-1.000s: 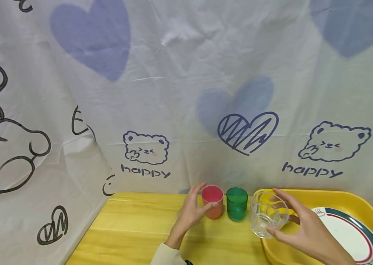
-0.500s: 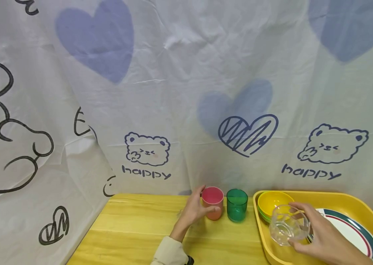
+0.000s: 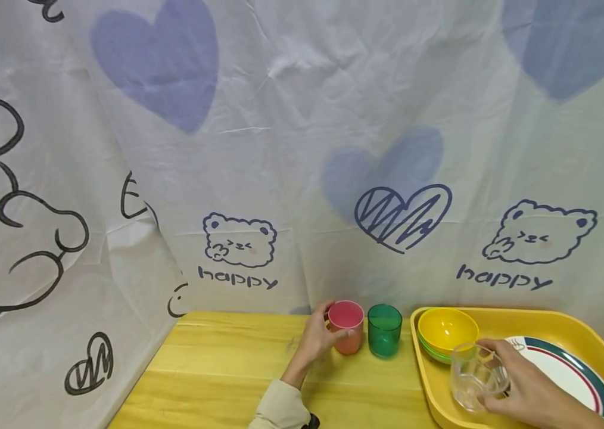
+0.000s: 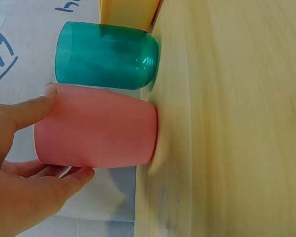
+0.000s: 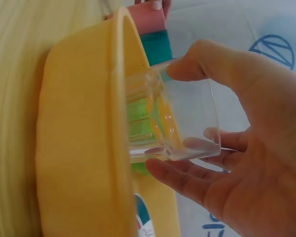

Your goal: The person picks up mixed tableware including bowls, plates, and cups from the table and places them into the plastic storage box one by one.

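My left hand [image 3: 317,341] holds a pink cup [image 4: 98,128] near its rim, thumb on one side and fingers on the other; the cup's base is on the wooden table. Right beside it stands a see-through green cup [image 3: 385,333]. With thumb and fingers my right hand [image 3: 522,381] grips a clear glass [image 3: 475,381] by its upper part, over the left side of the yellow tray [image 3: 424,387]. In the right wrist view the lower part of the glass [image 5: 153,118] is behind the tray's wall.
In the tray's back left corner a yellow bowl [image 3: 444,328] sits in a green bowl [image 3: 433,353]. A white plate with a green and red rim [image 3: 570,372] lies to their right. Behind the table [image 3: 216,369] hangs a printed cloth [image 3: 291,149].
My right hand has carried the clear glass to the right and lower, from the tray's left edge to inside its outline, uncovering the bowls. My left hand has stayed on the pink cup.
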`<act>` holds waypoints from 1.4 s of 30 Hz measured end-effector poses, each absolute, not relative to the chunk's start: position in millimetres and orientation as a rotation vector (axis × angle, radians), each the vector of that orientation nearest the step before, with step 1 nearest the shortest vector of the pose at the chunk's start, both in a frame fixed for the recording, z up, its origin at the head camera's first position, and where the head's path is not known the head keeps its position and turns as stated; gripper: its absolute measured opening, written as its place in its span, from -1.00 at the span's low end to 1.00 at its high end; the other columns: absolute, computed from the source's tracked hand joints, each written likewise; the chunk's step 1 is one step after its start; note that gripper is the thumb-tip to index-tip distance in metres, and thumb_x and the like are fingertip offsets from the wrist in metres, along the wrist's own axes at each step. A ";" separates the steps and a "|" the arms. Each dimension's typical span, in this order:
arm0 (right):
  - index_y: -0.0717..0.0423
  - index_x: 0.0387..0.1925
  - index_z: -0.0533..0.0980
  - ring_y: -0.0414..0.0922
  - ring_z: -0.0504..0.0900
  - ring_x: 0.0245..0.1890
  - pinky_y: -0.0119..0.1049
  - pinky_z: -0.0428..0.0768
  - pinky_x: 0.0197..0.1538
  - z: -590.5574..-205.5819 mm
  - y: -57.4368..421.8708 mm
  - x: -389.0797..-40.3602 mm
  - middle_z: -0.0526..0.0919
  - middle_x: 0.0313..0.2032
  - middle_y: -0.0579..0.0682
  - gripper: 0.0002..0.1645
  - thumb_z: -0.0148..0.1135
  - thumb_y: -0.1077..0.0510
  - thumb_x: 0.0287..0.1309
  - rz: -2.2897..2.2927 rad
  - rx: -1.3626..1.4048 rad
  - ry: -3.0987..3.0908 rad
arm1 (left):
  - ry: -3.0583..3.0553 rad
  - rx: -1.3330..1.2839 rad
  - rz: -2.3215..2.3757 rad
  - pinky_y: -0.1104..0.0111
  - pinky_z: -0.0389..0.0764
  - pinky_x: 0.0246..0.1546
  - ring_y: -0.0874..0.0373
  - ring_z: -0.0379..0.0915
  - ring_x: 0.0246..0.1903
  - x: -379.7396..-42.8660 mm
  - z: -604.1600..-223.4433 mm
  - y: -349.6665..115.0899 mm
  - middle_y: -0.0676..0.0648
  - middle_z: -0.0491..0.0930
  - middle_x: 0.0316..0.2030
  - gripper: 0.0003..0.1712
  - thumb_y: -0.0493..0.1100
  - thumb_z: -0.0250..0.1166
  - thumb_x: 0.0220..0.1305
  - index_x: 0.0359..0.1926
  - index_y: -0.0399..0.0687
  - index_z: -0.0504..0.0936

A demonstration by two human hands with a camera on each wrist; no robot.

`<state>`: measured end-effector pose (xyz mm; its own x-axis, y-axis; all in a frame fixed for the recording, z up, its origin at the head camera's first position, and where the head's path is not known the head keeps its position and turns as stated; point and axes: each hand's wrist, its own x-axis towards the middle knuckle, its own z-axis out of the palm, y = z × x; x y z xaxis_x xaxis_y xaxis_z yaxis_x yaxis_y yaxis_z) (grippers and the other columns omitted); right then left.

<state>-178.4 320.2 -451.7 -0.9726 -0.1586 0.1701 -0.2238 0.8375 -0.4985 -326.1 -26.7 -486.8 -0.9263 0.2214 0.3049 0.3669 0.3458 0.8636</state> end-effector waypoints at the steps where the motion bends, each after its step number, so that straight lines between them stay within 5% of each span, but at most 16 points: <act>1: 0.22 0.16 0.23 0.05 0.48 -0.04 0.08 0.53 -0.03 -453.8 320.6 -178.9 0.45 0.06 0.14 0.01 0.51 -0.06 -0.31 0.806 0.296 -2.898 | -2.458 -0.543 -1.647 0.17 0.52 0.07 -0.13 0.39 0.10 -326.4 -487.1 -26.9 -0.25 0.46 0.09 -0.16 -0.25 0.48 -0.02 0.26 -0.35 0.29; 21: 0.30 0.15 0.30 0.00 0.52 -0.15 -0.02 0.57 -0.13 -475.3 325.4 -185.9 0.50 -0.08 0.09 0.04 0.54 -0.11 -0.34 0.754 0.259 -2.890 | -2.375 -0.569 -1.835 0.11 0.46 0.13 -0.14 0.34 0.15 -299.9 -463.7 -52.2 -0.22 0.41 0.16 -0.15 -0.20 0.47 0.01 0.30 -0.25 0.28; 27: 0.35 0.29 0.13 0.18 0.46 -0.02 0.20 0.50 -0.03 -464.8 328.4 -183.6 0.39 0.09 0.33 0.18 0.45 -0.23 -0.19 0.818 0.200 -2.987 | -2.277 -0.653 -1.950 -0.07 0.36 0.17 -0.26 0.30 0.15 -282.0 -436.8 -65.9 -0.36 0.38 0.15 -0.16 -0.33 0.43 0.02 0.30 -0.37 0.23; 37: 0.29 0.42 -0.11 0.36 0.35 0.07 0.25 0.53 -0.11 -429.9 321.6 -187.7 0.23 0.21 0.43 0.26 0.36 -0.24 -0.03 0.920 0.182 -2.809 | -2.223 -0.647 -1.913 0.12 0.49 0.10 -0.06 0.38 0.09 -281.6 -430.2 -89.4 -0.14 0.46 0.12 -0.13 -0.13 0.50 -0.03 0.31 -0.07 0.32; 42: 0.20 0.44 -0.07 0.32 0.32 0.11 0.26 0.50 -0.05 -417.7 309.0 -191.6 0.23 0.25 0.38 0.20 0.34 -0.25 0.00 0.958 0.150 -2.665 | -2.205 -0.622 -1.931 0.10 0.46 0.11 -0.08 0.37 0.10 -277.3 -420.0 -97.1 -0.11 0.46 0.13 -0.15 -0.16 0.51 -0.05 0.29 -0.01 0.34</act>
<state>-191.6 309.0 -417.7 -0.9483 0.0048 0.3175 -0.1984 0.7718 -0.6042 -277.3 -97.1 -420.0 -0.9037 0.2103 0.3730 0.3975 0.0881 0.9134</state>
